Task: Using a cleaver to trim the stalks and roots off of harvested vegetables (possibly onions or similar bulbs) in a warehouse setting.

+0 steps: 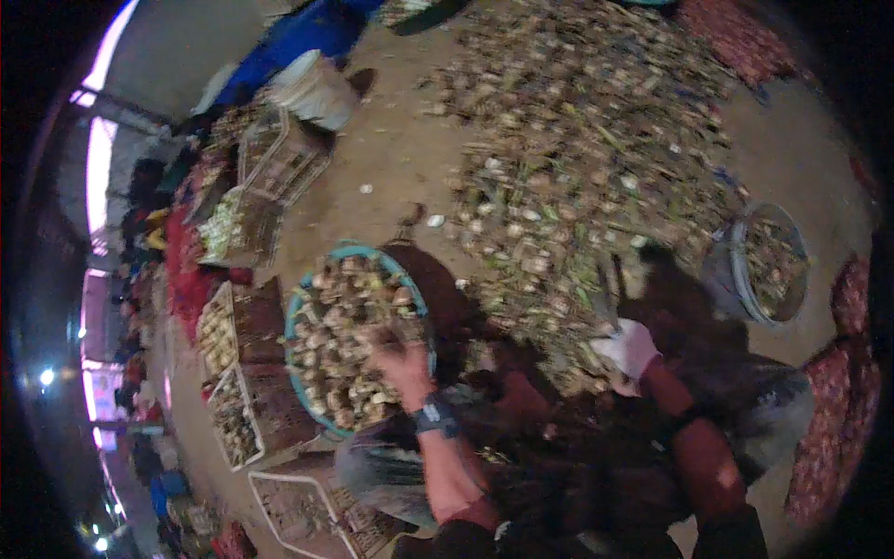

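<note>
My bare left hand (402, 368), with a dark band at the wrist, reaches over a round basket (292, 321) with a teal rim. Brown and pale root-like vegetables (349, 373) fill the basket. Motion smears the left fingers, so whether they hold one is unclear. A white glove covers my right hand (626, 349), which is closed around a knife (610, 291); its blade points away from me. Just beyond the blade spreads a wide heap of trimmed stalks and vegetable pieces (559, 205) on the ground.
A grey bucket of scraps (740, 270) stands at the right. Crates (270, 396) line the left side, with a white bucket (317, 88) farther off. Red mesh sacks (829, 419) lie at the right edge. Both my knees are close to the basket and heap.
</note>
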Action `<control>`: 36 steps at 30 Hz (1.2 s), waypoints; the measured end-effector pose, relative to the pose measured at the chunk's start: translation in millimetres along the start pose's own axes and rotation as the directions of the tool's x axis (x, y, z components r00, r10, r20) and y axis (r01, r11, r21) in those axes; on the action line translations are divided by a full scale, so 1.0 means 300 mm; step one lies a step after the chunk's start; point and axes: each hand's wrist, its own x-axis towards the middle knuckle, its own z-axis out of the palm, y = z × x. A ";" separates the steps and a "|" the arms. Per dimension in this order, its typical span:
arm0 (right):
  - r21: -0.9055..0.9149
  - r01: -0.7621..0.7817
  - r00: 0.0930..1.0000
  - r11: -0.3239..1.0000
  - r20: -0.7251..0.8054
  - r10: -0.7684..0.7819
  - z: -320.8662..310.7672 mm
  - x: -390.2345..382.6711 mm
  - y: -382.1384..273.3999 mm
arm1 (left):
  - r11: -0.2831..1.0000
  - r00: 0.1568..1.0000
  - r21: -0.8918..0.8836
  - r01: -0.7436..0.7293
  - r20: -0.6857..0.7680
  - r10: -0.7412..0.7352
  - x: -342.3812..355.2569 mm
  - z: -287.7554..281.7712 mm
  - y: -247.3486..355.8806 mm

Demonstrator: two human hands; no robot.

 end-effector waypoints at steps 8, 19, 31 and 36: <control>0.283 -0.013 0.994 0.959 -0.102 0.043 -0.146 -0.029 -0.167 | 0.984 0.868 -0.052 0.170 0.481 -0.124 -0.078 0.245 -0.014; 0.073 -0.004 0.982 0.997 -0.189 0.018 -0.151 -0.034 -0.107 | 0.510 0.017 0.127 -0.851 0.977 -0.215 -0.804 0.449 -0.429; 0.007 0.029 0.959 1.000 -0.281 -0.026 -0.145 -0.023 -0.091 | 0.924 0.183 0.345 -0.163 0.931 -0.316 -0.553 0.545 -0.105; -0.182 0.127 0.946 0.975 -0.275 -0.174 -0.143 -0.043 -0.035 | 0.934 0.431 0.129 0.334 0.860 -0.273 -0.496 0.576 0.086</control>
